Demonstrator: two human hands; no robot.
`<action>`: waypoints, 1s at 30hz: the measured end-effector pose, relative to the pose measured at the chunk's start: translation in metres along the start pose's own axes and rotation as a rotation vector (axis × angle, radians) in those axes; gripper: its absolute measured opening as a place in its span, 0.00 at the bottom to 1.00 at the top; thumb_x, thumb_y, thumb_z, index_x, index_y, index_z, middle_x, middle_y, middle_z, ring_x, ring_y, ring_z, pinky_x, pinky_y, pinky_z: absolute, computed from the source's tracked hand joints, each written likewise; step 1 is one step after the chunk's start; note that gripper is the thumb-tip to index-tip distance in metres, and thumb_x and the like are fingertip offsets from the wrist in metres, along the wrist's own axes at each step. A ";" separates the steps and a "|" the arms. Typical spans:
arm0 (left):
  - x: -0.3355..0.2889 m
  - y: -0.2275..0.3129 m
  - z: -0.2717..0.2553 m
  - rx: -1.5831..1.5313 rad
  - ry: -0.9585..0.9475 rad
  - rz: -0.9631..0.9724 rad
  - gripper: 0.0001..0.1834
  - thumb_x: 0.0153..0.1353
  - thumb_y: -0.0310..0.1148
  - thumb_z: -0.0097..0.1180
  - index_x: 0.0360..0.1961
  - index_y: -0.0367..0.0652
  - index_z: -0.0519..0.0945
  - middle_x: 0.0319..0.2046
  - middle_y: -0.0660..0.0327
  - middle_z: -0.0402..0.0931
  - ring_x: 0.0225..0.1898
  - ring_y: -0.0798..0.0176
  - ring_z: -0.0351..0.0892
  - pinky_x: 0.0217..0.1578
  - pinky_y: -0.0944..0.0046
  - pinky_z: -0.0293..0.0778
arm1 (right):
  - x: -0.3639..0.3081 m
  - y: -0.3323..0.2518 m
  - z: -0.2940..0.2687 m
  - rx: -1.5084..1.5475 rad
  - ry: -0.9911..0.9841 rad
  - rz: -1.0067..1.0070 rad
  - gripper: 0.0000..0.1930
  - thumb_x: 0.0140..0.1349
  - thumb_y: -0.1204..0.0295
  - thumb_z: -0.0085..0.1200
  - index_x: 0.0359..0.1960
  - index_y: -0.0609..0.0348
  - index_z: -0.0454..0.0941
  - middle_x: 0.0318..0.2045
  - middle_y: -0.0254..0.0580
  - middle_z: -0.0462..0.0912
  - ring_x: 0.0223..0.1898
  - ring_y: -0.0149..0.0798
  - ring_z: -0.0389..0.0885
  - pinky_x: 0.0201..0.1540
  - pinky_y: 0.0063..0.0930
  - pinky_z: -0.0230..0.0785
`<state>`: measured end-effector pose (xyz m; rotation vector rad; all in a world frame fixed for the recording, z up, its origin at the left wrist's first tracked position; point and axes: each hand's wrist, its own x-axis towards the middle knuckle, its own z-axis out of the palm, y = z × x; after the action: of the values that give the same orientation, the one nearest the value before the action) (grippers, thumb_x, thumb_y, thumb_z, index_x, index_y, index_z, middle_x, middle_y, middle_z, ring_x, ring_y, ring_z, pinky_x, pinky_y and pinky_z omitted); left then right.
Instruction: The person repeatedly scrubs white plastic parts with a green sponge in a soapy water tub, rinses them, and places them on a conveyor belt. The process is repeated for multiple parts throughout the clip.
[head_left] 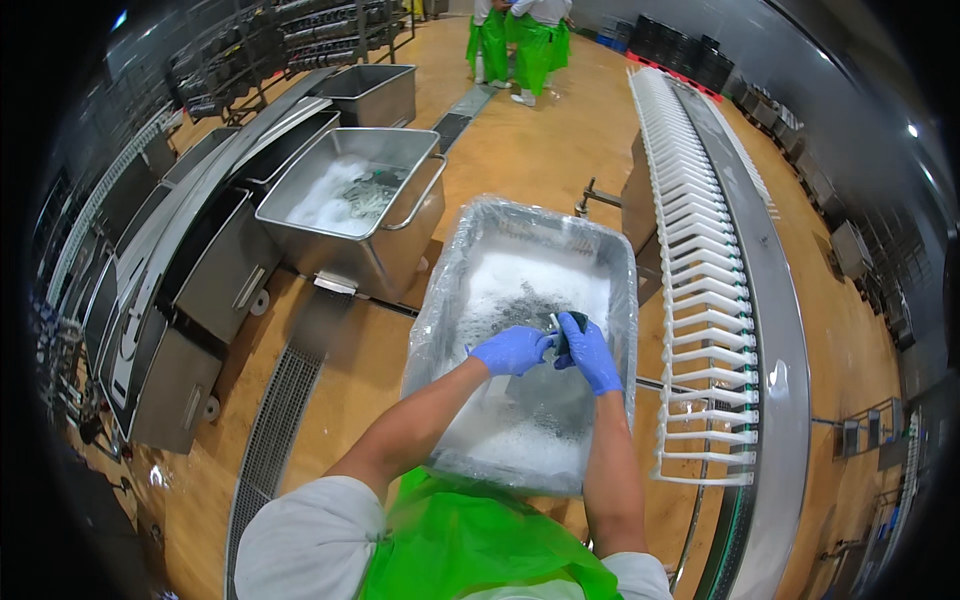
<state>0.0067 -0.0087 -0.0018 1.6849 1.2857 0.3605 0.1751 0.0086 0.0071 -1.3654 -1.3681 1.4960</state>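
Note:
Both my hands wear blue gloves and meet above a tub [424,325] lined with clear plastic. White suds [530,270] and greyish water fill it. My right hand [590,358] is closed round a dark green scouring pad [573,321]. Pinched in my left hand [512,350] is a small white piece [554,322], which touches the pad. The fingers hide most of that piece, so its kind cannot be made out.
A steel bin [405,262] with suds and whitish pieces stands ahead left, beside more steel bins [217,270]. On the right runs a conveyor [775,330] with rows of white prongs [705,300]. A floor drain [277,420] lies at left. People in green aprons [535,50] stand far ahead.

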 end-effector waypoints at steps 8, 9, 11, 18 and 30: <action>0.002 0.000 0.004 -0.351 -0.076 0.054 0.17 0.66 0.40 0.48 0.35 0.33 0.77 0.27 0.56 0.78 0.23 0.66 0.78 0.22 0.66 0.77 | -0.010 -0.013 0.001 -0.033 -0.007 -0.108 0.19 0.65 0.57 0.55 0.40 0.64 0.81 0.23 0.36 0.80 0.18 0.30 0.76 0.20 0.25 0.72; -0.001 -0.004 -0.002 -0.368 -0.083 0.053 0.19 0.66 0.43 0.48 0.33 0.34 0.78 0.26 0.57 0.77 0.21 0.66 0.76 0.22 0.66 0.76 | -0.008 -0.013 -0.003 -0.011 -0.082 -0.074 0.22 0.65 0.57 0.54 0.46 0.67 0.78 0.29 0.41 0.82 0.24 0.29 0.78 0.26 0.24 0.73; -0.005 0.000 -0.014 -0.411 -0.101 0.068 0.24 0.66 0.51 0.48 0.31 0.37 0.79 0.24 0.59 0.76 0.19 0.67 0.74 0.20 0.66 0.74 | -0.002 0.000 -0.010 0.023 -0.056 -0.224 0.21 0.64 0.59 0.54 0.46 0.68 0.78 0.30 0.41 0.82 0.27 0.29 0.78 0.30 0.24 0.74; 0.006 -0.017 -0.012 -0.339 -0.044 0.061 0.24 0.64 0.52 0.51 0.31 0.39 0.81 0.22 0.59 0.77 0.19 0.68 0.74 0.20 0.67 0.73 | -0.008 -0.012 -0.007 0.124 -0.101 -0.170 0.20 0.63 0.59 0.55 0.44 0.68 0.80 0.31 0.45 0.82 0.31 0.29 0.80 0.33 0.22 0.73; 0.024 -0.016 0.008 0.292 0.006 0.185 0.24 0.63 0.50 0.45 0.47 0.40 0.78 0.35 0.48 0.79 0.38 0.50 0.80 0.43 0.55 0.74 | -0.004 -0.006 -0.025 0.222 0.110 -0.097 0.23 0.68 0.59 0.47 0.54 0.66 0.75 0.41 0.43 0.83 0.39 0.36 0.81 0.38 0.27 0.75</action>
<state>0.0126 0.0074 -0.0259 2.0586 1.2353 0.2960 0.1986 0.0124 0.0163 -1.2065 -1.1462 1.4389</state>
